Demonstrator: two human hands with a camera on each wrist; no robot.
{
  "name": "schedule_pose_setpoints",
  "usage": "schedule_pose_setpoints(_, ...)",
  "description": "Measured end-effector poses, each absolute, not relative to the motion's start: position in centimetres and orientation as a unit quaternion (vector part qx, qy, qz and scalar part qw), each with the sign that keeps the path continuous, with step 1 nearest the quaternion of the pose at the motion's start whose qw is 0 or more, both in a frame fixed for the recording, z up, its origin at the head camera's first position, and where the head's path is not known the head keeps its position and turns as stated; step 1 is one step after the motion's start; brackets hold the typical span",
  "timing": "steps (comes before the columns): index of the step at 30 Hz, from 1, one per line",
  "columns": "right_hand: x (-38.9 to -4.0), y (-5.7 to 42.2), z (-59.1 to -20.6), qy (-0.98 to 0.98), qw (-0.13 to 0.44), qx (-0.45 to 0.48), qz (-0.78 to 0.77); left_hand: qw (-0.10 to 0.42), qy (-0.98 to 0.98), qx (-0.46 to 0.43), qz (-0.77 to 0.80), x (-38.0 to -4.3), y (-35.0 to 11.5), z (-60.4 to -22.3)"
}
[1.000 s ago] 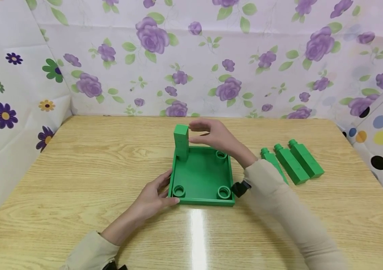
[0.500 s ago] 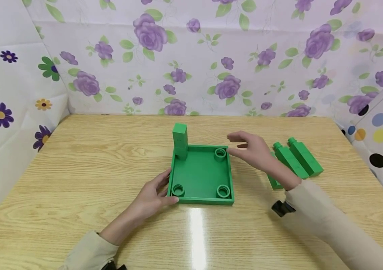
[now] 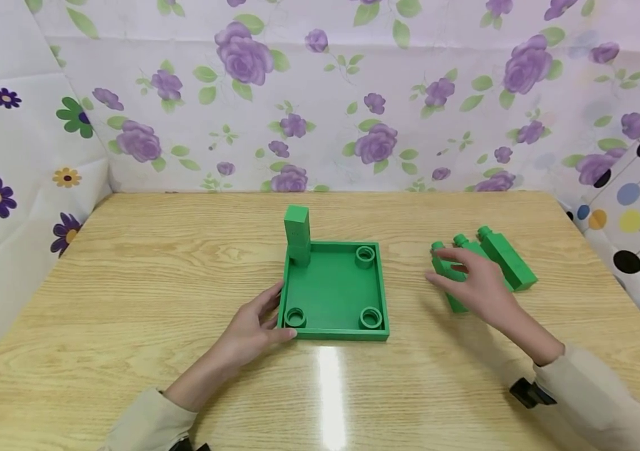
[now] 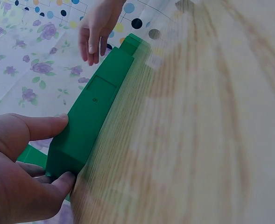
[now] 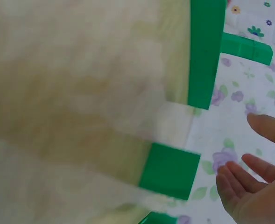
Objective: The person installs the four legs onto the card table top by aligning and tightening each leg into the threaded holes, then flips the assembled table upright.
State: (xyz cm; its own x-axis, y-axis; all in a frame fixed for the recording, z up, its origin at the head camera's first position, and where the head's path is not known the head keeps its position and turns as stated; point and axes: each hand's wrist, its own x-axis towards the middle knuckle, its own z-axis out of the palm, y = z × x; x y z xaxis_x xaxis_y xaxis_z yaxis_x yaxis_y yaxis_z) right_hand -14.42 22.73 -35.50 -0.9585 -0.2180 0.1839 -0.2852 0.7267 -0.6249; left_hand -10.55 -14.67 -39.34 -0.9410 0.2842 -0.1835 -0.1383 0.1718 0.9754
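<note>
A shallow green square tray (image 3: 334,285) with ring-shaped sockets in three corners lies on the table. In its far left corner a square green post (image 3: 297,235) stands upright. My left hand (image 3: 249,332) grips the tray at the near left corner, thumb at the rim and fingers along the side; the left wrist view shows this grip on the tray's edge (image 4: 90,107). To the right, my right hand (image 3: 483,282) hovers with spread fingers over the loose green posts, partly covering the middle one. In the right wrist view nothing lies between its fingers (image 5: 249,182).
Three loose green posts with round necked ends lie side by side at the right, the outermost post (image 3: 508,260) farthest from the tray. Floral sheeting (image 3: 320,113) rises behind the wooden table (image 3: 185,250), with more patterned sheets on both sides.
My right hand has left the upright post and moved right and toward me, over the loose posts. My left hand keeps its grip on the tray, which has not moved on the table.
</note>
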Motion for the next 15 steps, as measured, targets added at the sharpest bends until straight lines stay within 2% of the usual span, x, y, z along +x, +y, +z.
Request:
schedule_pose_setpoints(8,-12.9,24.9,-36.4,-0.946,0.053,0.098,0.305,0.165,0.747,0.049,0.642,-10.6,-14.7,-39.4)
schedule_pose_setpoints(15,-12.5,25.4,-36.9,-0.946,0.019,0.086,0.310,0.163,0.749,0.048,0.640,-10.6,-14.6,-39.4)
